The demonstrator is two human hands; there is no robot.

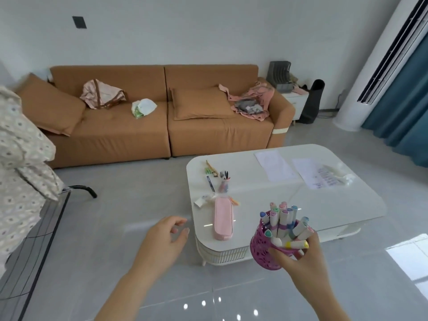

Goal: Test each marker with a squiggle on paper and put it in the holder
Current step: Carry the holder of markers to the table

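The right hand (301, 258) grips a pink cut-out holder (260, 249) packed with pastel-capped markers (283, 218), held in the air near the front edge of the white table (266, 198). The left hand (164, 239) hovers loose-fingered beside the table corner. On the table lie a pink pencil case (223, 220) and 2 paper sheets (275, 166).

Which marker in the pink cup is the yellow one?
The yellow marker lying almost flat at the rim of the holder, against the right hand. The others have blue, pink or green caps.
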